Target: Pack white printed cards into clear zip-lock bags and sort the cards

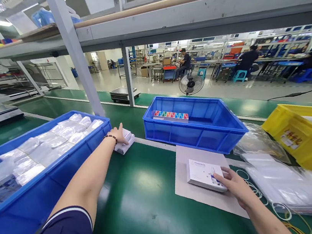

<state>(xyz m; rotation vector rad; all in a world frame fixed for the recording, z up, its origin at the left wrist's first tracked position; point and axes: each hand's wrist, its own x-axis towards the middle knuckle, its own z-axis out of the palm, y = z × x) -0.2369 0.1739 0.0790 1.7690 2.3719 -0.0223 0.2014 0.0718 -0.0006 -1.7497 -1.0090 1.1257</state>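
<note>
My left hand [118, 135] reaches forward to a small stack of white folded papers [124, 146] beside the left blue bin. Its thumb and index finger are spread apart over the stack, and the other fingers are partly hidden. On the right, my right hand [235, 183] grips the near right corner of a thicker stack of white printed booklets [200, 172], thumb on top. That stack lies on a flat sheet of grey-white cardboard [182, 183] on the green tabletop [138, 200].
At left, a blue bin [90, 143] holds bagged bundles. Another blue bin [188, 143] holds a colourful-edged stack [173, 115]. Rightward are a yellow bin [300, 135], clear plastic bags [281, 180] and white bands [251, 185]. A shelf post [76, 54] rises behind. People sit farther off.
</note>
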